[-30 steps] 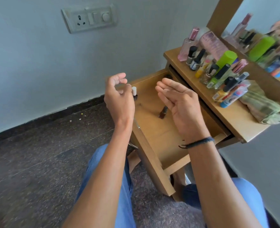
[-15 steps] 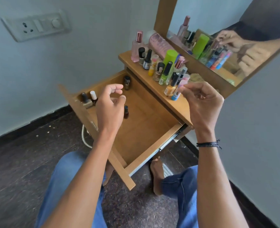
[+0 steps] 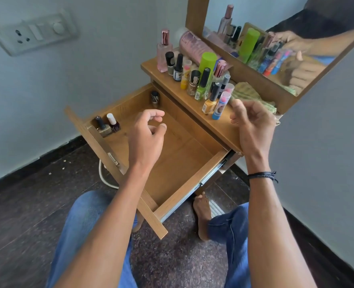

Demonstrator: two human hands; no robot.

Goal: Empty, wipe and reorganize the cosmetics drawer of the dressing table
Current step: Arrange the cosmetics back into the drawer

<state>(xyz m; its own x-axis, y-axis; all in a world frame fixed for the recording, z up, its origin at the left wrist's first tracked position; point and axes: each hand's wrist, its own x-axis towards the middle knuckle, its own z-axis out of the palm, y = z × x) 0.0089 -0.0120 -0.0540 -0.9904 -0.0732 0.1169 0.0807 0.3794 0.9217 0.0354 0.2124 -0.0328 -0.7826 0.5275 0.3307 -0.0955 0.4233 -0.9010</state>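
The wooden drawer (image 3: 182,163) stands pulled out. Two nail polish bottles, one black-capped (image 3: 101,126) and one white-capped (image 3: 113,122), stand in its near left corner. Another dark bottle (image 3: 154,98) stands in the far corner. My left hand (image 3: 147,134) hovers over the drawer's middle with loosely curled fingers and holds nothing. My right hand (image 3: 253,123) hangs over the tabletop's front edge, fingers loosely curled and empty, just right of a blue tube (image 3: 219,107). Several cosmetics bottles (image 3: 201,80) crowd the tabletop (image 3: 223,129). A folded green-striped cloth (image 3: 248,94) lies behind my right hand.
A mirror (image 3: 296,38) rises behind the tabletop and reflects the bottles and my hand. A wall socket plate (image 3: 34,32) sits at the upper left. A white cable (image 3: 103,175) loops under the drawer. My knees in jeans and a bare foot (image 3: 203,215) rest on the dark stone floor.
My right hand has moved from above the drawer to the tabletop's front edge. My left hand stays over the drawer. A small dark bottle seen beside it earlier is out of sight.
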